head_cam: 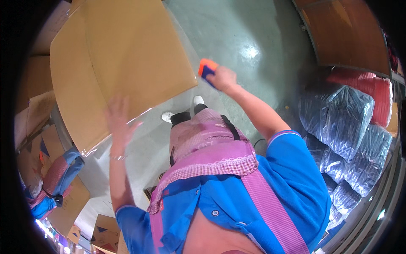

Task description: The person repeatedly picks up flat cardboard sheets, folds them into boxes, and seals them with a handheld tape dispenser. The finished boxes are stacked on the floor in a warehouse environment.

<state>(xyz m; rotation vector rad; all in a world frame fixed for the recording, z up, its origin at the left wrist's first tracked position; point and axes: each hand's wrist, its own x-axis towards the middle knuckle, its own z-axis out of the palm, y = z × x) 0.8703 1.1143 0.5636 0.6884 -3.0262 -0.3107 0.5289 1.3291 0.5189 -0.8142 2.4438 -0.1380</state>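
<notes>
A large cardboard box (127, 54) stands before me, with clear tape along its near edge. Over that edge, at its left part, is my left hand (120, 117), blurred, fingers spread and holding nothing; whether it touches the cardboard I cannot tell. To the right of the box's near corner, my right hand (223, 77) grips an orange and dark blue handheld tool (206, 70), possibly a tape dispenser or cutter. The tool is apart from the box, above the floor.
Plastic-wrapped dark bundles (339, 117) are stacked at the right, beside red wrapped bundles (379, 98). A brown panel (345, 35) stands at the upper right. More cardboard boxes (39, 79) line the left. Another person in blue and pink clothing (55, 177) is at the lower left.
</notes>
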